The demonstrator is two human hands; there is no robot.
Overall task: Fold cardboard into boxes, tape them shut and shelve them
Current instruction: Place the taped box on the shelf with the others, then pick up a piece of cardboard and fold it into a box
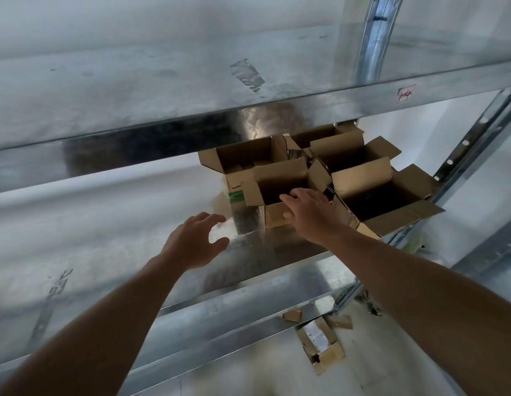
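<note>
Several brown cardboard boxes with their top flaps open stand together on the right part of a galvanized metal shelf (111, 224). The nearest box (280, 181) is in front of the group. My right hand (308, 214) rests on its front rim, fingers spread over the opening and the thumb against the front wall. My left hand (195, 242) hovers above the bare shelf to the left of that box, fingers loosely curved, holding nothing. A larger open box (383, 192) stands to the right, and one with green tape (235, 174) behind on the left.
An upper shelf (163, 90) hangs low over the boxes. A perforated steel upright (465, 155) bounds the shelf on the right. On the floor below lie a flattened cardboard piece (320, 344) and small scraps.
</note>
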